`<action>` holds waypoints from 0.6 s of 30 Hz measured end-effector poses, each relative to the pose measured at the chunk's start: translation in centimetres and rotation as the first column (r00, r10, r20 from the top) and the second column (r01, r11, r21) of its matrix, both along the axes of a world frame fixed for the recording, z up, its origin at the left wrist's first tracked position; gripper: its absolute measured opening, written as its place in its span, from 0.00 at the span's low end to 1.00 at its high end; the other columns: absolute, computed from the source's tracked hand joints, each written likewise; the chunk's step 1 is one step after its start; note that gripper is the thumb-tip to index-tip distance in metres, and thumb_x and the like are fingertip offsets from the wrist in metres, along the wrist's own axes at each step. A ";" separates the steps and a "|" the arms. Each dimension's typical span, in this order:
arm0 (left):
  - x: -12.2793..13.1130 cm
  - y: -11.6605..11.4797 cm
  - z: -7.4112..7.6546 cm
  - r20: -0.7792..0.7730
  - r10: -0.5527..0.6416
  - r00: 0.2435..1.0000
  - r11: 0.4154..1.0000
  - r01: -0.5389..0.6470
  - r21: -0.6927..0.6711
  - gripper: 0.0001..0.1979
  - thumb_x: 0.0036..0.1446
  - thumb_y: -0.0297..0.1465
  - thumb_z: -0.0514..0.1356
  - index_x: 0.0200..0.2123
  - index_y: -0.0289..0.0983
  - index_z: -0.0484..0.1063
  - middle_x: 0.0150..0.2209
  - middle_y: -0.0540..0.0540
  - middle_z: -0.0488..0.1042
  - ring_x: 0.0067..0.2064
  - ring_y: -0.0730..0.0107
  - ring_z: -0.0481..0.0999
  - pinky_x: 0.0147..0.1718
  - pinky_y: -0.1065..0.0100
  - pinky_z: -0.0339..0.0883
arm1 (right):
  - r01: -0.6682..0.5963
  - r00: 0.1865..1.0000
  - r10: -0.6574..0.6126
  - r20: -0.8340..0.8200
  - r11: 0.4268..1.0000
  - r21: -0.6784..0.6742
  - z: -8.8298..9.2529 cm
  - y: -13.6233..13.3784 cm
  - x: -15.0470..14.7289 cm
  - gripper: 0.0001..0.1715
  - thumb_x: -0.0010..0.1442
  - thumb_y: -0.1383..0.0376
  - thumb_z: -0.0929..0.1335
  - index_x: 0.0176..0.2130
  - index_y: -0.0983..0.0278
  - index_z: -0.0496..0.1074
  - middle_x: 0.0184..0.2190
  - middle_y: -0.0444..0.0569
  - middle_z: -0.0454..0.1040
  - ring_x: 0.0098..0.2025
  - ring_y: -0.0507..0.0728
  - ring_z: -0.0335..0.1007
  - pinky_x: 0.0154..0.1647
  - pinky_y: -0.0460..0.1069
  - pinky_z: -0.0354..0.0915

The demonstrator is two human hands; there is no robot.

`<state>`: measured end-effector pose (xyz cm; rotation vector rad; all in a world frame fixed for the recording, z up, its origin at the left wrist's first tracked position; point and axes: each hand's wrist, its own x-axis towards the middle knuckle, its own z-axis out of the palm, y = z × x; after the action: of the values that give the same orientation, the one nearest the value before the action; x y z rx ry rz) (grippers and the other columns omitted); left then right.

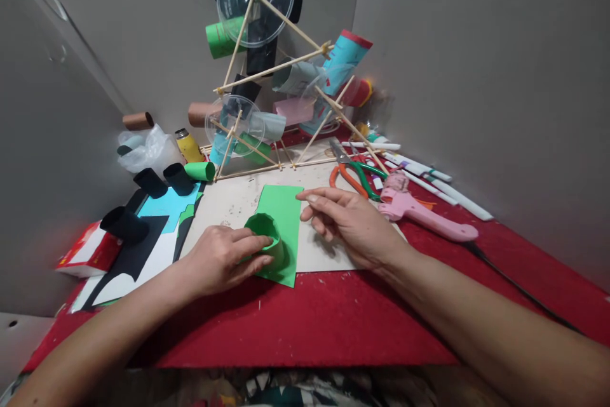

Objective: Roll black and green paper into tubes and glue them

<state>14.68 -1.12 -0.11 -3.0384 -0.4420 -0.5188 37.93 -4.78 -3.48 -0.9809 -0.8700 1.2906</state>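
A green paper tube (273, 256) stands upright on a flat sheet of green paper (286, 207). My left hand (229, 256) grips the tube from its left side, with fingertips over the near part of its rim. To the right of the sheet, my right hand (345, 220) hovers with the index finger stretched out and the other fingers loosely bent apart. Its index fingertip is close to the sheet's right edge; whether it touches I cannot tell. Nothing shows in the right hand. Both hands are above a pale board (229, 194) on the red table.
Behind the board stands a wooden-stick frame (279, 67) carrying clear plastic discs and paper tubes. Scissors with orange handles (350, 181) and a pink glue gun (419, 213) lie at right, its cord trailing. Black tubes (124, 224), coloured sheets and a yellow bottle (189, 146) are at left.
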 end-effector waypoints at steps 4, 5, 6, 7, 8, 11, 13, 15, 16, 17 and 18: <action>-0.6 -0.2 0.6 0.152 -0.021 0.988 0.999 0.027 -0.036 0.14 0.62 0.31 0.58 0.51 0.35 0.70 0.45 0.38 0.79 0.40 0.64 0.80 0.33 0.69 0.72 | -0.001 0.995 0.000 0.095 1.000 0.007 0.0 -0.1 0.1 0.17 0.52 0.56 0.71 0.38 0.65 0.74 0.25 0.44 0.75 0.18 0.46 0.60 0.15 0.41 0.53; -0.9 -0.3 0.7 0.217 -0.009 0.976 0.999 0.020 -0.047 0.14 0.62 0.29 0.58 0.51 0.35 0.70 0.45 0.38 0.79 0.42 0.64 0.80 0.34 0.70 0.72 | 0.001 0.989 -0.002 0.147 1.000 0.004 -0.1 -0.1 0.1 0.17 0.53 0.56 0.70 0.38 0.65 0.74 0.26 0.44 0.75 0.18 0.46 0.60 0.15 0.41 0.54; -1.2 -0.3 0.7 0.285 0.026 0.958 0.998 -0.008 -0.062 0.13 0.62 0.28 0.57 0.50 0.36 0.71 0.44 0.39 0.79 0.41 0.66 0.80 0.34 0.70 0.72 | 0.001 0.977 -0.001 0.211 1.000 -0.002 -0.1 -0.2 0.1 0.17 0.54 0.55 0.69 0.39 0.65 0.74 0.26 0.45 0.75 0.19 0.47 0.61 0.15 0.41 0.55; -1.5 -0.3 0.7 0.346 0.088 0.934 0.994 -0.061 -0.089 0.12 0.62 0.27 0.57 0.49 0.36 0.71 0.42 0.40 0.79 0.38 0.68 0.80 0.33 0.71 0.72 | -0.002 0.957 0.004 0.291 1.000 -0.008 -0.2 -0.2 0.2 0.17 0.56 0.55 0.68 0.40 0.65 0.73 0.27 0.46 0.75 0.19 0.48 0.62 0.16 0.42 0.56; -1.9 -0.2 0.6 0.387 0.179 0.905 0.981 -0.135 -0.138 0.11 0.62 0.27 0.56 0.47 0.36 0.72 0.39 0.42 0.80 0.34 0.70 0.79 0.31 0.72 0.71 | -0.007 0.921 0.007 0.391 1.000 -0.001 -0.4 -0.3 0.2 0.17 0.57 0.56 0.67 0.40 0.65 0.73 0.27 0.46 0.76 0.19 0.49 0.63 0.17 0.44 0.58; -2.8 0.1 -0.4 0.301 0.495 0.815 0.835 -0.351 -0.423 0.10 0.62 0.32 0.56 0.42 0.34 0.73 0.29 0.46 0.78 0.25 0.73 0.74 0.25 0.72 0.67 | -0.040 0.639 -0.039 0.769 0.996 0.084 -0.8 -0.6 0.2 0.17 0.60 0.58 0.63 0.41 0.65 0.75 0.31 0.52 0.78 0.28 0.58 0.73 0.27 0.51 0.66; -3.2 0.2 -1.3 0.122 0.596 0.794 0.652 -0.390 -0.650 0.12 0.62 0.35 0.55 0.44 0.33 0.71 0.25 0.48 0.75 0.24 0.73 0.73 0.23 0.73 0.66 | -0.088 0.358 -0.069 0.931 0.990 0.107 -1.1 -0.8 0.1 0.18 0.62 0.61 0.62 0.43 0.65 0.76 0.36 0.55 0.80 0.37 0.64 0.76 0.36 0.56 0.68; -3.4 0.2 -2.1 -0.010 0.598 0.801 0.449 -0.346 -0.824 0.14 0.62 0.37 0.55 0.44 0.33 0.69 0.24 0.50 0.73 0.23 0.73 0.71 0.22 0.73 0.65 | -0.124 0.179 -0.058 0.982 0.989 0.081 -1.3 -0.9 0.0 0.19 0.63 0.62 0.61 0.47 0.64 0.76 0.41 0.56 0.80 0.43 0.67 0.75 0.42 0.58 0.67; -3.3 0.2 -2.4 -0.044 0.587 0.808 0.360 -0.310 -0.880 0.14 0.62 0.38 0.55 0.44 0.33 0.68 0.24 0.50 0.73 0.22 0.74 0.71 0.21 0.73 0.64 | -0.141 0.142 -0.049 0.989 0.988 0.069 -1.4 -1.0 -0.1 0.20 0.64 0.62 0.60 0.48 0.64 0.75 0.43 0.56 0.79 0.45 0.67 0.75 0.43 0.59 0.68; -3.2 0.1 -2.6 -0.062 0.578 0.814 0.290 -0.275 -0.917 0.14 0.61 0.38 0.56 0.43 0.33 0.68 0.25 0.50 0.73 0.22 0.75 0.70 0.21 0.73 0.64 | -0.157 0.128 -0.049 0.991 0.985 0.069 -1.4 -1.1 -0.2 0.20 0.64 0.62 0.60 0.49 0.64 0.75 0.45 0.56 0.79 0.46 0.67 0.75 0.44 0.58 0.68; -3.0 0.0 -2.8 -0.066 0.569 0.820 0.243 -0.245 -0.939 0.14 0.61 0.38 0.56 0.43 0.34 0.68 0.25 0.50 0.73 0.22 0.75 0.70 0.22 0.74 0.64 | -0.171 0.129 -0.053 0.990 0.982 0.075 -1.5 -1.1 -0.3 0.20 0.65 0.62 0.60 0.50 0.64 0.74 0.47 0.56 0.78 0.47 0.67 0.74 0.46 0.59 0.68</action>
<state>11.68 -1.14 -2.92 -3.4334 -2.2542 -0.9228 37.66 -5.85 -5.00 -1.7102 -2.0604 0.3577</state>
